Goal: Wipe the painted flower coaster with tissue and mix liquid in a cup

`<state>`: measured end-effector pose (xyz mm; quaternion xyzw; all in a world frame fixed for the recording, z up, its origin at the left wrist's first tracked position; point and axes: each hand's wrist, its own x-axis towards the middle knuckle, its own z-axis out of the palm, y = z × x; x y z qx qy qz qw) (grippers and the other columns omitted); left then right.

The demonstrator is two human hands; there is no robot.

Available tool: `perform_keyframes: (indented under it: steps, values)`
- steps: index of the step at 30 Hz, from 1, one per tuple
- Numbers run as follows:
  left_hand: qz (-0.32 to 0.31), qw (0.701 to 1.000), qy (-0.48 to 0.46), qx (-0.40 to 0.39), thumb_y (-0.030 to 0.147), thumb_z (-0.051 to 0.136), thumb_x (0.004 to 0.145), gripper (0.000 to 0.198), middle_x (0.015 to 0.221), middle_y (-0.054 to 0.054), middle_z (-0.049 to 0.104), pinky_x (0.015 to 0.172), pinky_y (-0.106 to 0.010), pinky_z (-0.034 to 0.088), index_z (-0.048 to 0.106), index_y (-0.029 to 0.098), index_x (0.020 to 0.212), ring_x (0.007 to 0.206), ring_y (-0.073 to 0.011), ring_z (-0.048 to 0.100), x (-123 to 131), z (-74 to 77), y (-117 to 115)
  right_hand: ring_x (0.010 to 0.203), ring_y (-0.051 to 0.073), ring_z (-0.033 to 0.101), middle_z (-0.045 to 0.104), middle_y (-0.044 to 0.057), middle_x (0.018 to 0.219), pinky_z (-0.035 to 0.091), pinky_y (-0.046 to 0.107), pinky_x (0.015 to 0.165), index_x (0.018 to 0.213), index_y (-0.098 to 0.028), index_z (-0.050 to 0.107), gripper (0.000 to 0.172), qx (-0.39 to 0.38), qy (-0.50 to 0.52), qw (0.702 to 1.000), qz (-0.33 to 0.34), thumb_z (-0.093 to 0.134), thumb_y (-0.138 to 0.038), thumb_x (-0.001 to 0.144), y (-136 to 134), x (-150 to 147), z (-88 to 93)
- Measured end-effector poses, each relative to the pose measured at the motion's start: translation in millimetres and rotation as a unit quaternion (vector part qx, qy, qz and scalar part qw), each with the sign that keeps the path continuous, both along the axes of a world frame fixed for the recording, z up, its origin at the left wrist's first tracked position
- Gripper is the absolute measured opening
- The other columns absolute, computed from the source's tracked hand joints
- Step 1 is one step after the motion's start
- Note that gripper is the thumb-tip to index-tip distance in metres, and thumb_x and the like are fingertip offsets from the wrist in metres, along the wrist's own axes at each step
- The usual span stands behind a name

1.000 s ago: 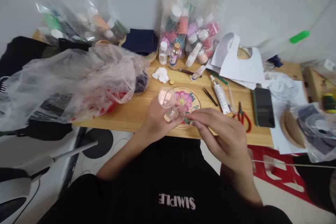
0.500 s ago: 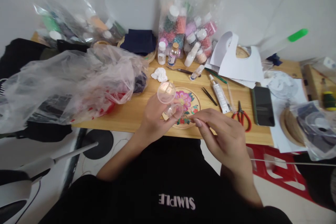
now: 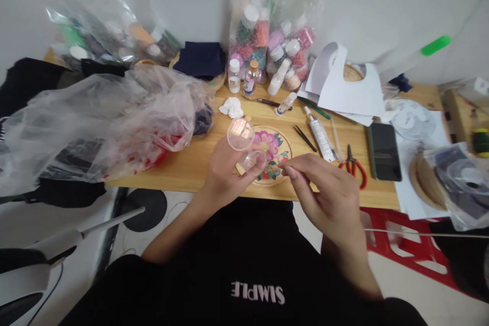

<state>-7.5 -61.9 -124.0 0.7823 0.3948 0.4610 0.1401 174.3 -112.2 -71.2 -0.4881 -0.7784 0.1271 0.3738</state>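
Observation:
My left hand [image 3: 225,170] is closed around a small clear round plastic container [image 3: 250,162]. A clear round lid [image 3: 240,134] stands raised by the same fingers; I cannot tell if it is hinged to the container. Thumb and forefinger of my right hand [image 3: 324,188] are pinched together just right of the container, and whatever lies between them is too small to make out. Under both hands is a round wooden-rimmed panel [image 3: 269,145] with a pink flower and green leaves. My fingers and the container hide part of it.
Tweezers [image 3: 304,138], a white tube [image 3: 320,134], red-handled pliers [image 3: 353,167] and a phone [image 3: 384,152] lie to the right. Small bottles [image 3: 251,79] and a bag of coloured jars [image 3: 275,41] stand behind. A crumpled plastic bag [image 3: 114,112] covers the left side.
My right hand's pinched fingertips have shifted slightly right and away from the container. The left hand stays in place with the container and lid.

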Motion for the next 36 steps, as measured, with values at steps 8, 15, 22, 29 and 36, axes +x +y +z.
perform_keyframes:
  steps: [8,15,22,29,36]
  values:
    - [-0.003,1.000,0.001,0.007,0.023,0.074,0.084,0.013,0.091,-0.003,0.076,0.080,-0.033,0.058,0.066,0.021,0.094,0.086,-0.0196,0.072,0.4,0.9,-0.4,0.078,0.014,0.069,0.074,0.006,0.084,0.054,0.025,0.071,0.096,-0.013,0.067,0.010,0.001,0.009,1.000,-0.003,0.059,-0.009,0.092,-0.2,-0.3,-0.3]
    - [-0.004,1.000,-0.002,0.015,0.024,0.073,0.085,0.013,0.090,-0.002,0.076,0.079,-0.034,0.058,0.065,0.022,0.094,0.085,-0.0196,0.071,0.7,0.3,0.0,0.076,0.017,0.071,0.075,0.006,0.084,0.056,0.028,0.068,0.096,-0.016,0.068,0.012,0.004,-0.006,1.000,-0.003,0.058,-0.010,0.092,2.3,0.8,1.0]
    - [-0.021,0.999,-0.020,0.036,0.019,0.076,0.081,0.017,0.087,-0.002,0.076,0.078,-0.033,0.058,0.064,0.022,0.094,0.082,-0.0196,0.071,0.6,-1.9,2.3,0.076,0.016,0.070,0.074,0.005,0.082,0.056,0.027,0.067,0.096,-0.018,0.069,0.014,0.000,0.003,1.000,-0.011,0.057,-0.012,0.094,4.2,-0.1,3.1]
    - [-0.015,1.000,-0.005,0.027,0.019,0.074,0.083,0.017,0.090,-0.003,0.076,0.076,-0.035,0.058,0.063,0.023,0.094,0.083,-0.0205,0.072,0.6,0.7,2.4,0.074,0.014,0.068,0.073,0.005,0.081,0.054,0.025,0.066,0.096,-0.017,0.068,0.012,-0.007,0.032,0.999,-0.017,0.058,-0.012,0.094,5.6,0.0,-1.1]
    - [-0.015,1.000,-0.011,0.012,0.020,0.073,0.084,0.016,0.092,-0.003,0.077,0.079,-0.036,0.059,0.062,0.023,0.095,0.086,-0.0207,0.073,1.4,-0.4,1.9,0.071,0.015,0.069,0.073,0.003,0.080,0.055,0.026,0.063,0.094,-0.018,0.070,0.014,-0.020,0.023,0.999,-0.016,0.057,-0.014,0.094,6.0,0.1,-0.8]
